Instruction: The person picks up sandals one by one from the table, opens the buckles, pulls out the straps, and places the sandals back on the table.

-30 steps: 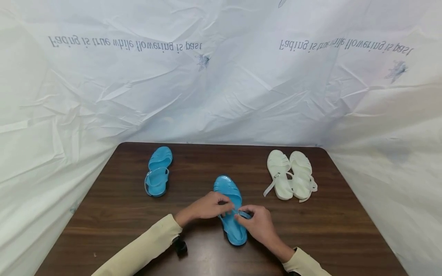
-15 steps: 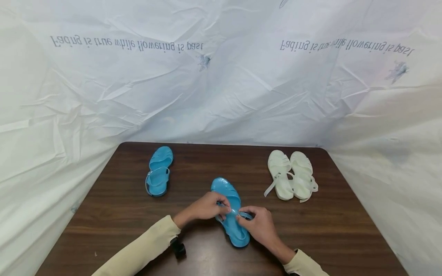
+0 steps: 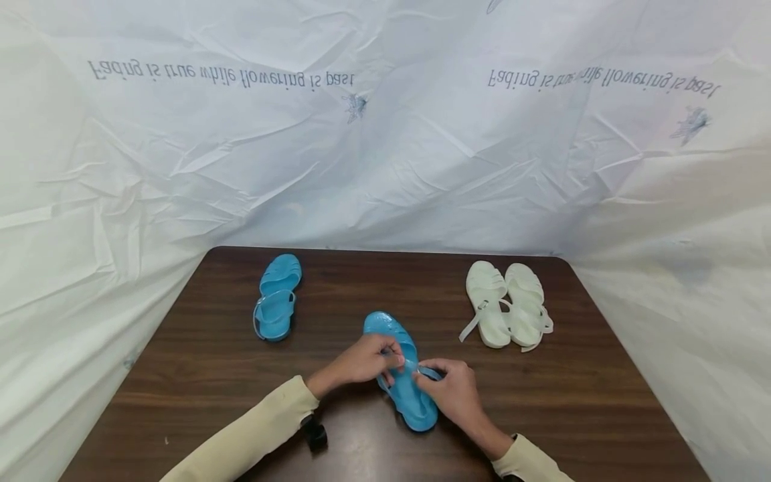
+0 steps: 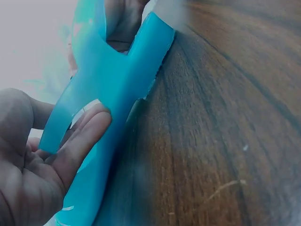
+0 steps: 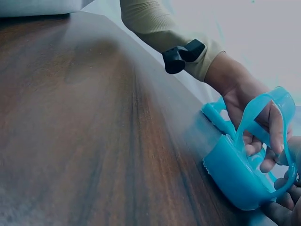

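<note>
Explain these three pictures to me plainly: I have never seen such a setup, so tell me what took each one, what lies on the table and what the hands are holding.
No machine here: a person works with two bare hands and wears three cameras. The wide picture comes from the head camera, looking down at a dark wooden table with white sheeting behind. The other two come from cameras on each wrist, close to the work. On the table lie a blue sandal at the far left, a pair of white sandals at the far right, and a second blue sandal near the person. The left hand and right hand both pinch the ankle strap of that near sandal.
</note>
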Motion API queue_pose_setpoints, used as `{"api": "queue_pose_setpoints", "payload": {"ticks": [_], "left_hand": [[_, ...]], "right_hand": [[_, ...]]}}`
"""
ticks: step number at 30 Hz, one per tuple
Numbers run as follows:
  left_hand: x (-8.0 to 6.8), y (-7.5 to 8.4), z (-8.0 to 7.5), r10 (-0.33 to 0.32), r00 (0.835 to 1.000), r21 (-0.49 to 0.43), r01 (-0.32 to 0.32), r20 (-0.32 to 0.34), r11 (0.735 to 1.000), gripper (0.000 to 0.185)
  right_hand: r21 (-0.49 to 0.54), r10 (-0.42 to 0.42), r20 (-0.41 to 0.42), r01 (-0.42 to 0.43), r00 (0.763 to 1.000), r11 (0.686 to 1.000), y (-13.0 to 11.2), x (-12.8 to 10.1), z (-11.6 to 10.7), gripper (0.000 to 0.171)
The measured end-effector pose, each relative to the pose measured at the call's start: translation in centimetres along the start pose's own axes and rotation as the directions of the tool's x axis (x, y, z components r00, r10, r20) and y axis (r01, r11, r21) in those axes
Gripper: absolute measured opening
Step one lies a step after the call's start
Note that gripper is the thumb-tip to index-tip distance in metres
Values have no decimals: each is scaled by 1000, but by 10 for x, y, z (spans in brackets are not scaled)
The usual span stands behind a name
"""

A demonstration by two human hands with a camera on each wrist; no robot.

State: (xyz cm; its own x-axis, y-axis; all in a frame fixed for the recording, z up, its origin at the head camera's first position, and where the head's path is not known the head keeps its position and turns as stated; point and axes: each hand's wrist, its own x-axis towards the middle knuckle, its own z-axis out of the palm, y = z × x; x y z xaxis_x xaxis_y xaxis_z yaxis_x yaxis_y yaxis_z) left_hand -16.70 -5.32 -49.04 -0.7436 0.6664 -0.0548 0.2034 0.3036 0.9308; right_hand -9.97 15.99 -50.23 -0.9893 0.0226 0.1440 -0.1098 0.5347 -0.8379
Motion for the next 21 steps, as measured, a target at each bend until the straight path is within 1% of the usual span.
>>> {"api": "queue_pose_setpoints", "payload": {"ticks": [4,7,9,12,16,19,21], "left_hand": [[7,2,-2,29,1000,30,-29,-3,999,14],[12,1,-5,47,999,36,-47,5,998,13],[13,1,-7,57,998,35,-57,19,998,12],[13,2,-10,78,995,42,-80,58,996,12],[12,5,-12,112,989,120,-124,101,985,21],[12,7,-13,129,985,192,-149,115,970,28],[11,8,-12,132,984,219,-156,120,963,32]], "right_hand": [[19,20,-14,-19,1000,1000,-2,2,1,12],[42,39,-3,-39,999,998,-5,3,4,15],[62,53,13,-54,998,997,-6,3,6,15],[78,54,22,-55,998,995,-8,2,8,14],[66,15,13,-15,1000,998,-8,1,9,12],[43,-15,9,15,1000,999,-9,1,8,11],[26,-21,11,21,1000,999,-8,1,8,9]]}}
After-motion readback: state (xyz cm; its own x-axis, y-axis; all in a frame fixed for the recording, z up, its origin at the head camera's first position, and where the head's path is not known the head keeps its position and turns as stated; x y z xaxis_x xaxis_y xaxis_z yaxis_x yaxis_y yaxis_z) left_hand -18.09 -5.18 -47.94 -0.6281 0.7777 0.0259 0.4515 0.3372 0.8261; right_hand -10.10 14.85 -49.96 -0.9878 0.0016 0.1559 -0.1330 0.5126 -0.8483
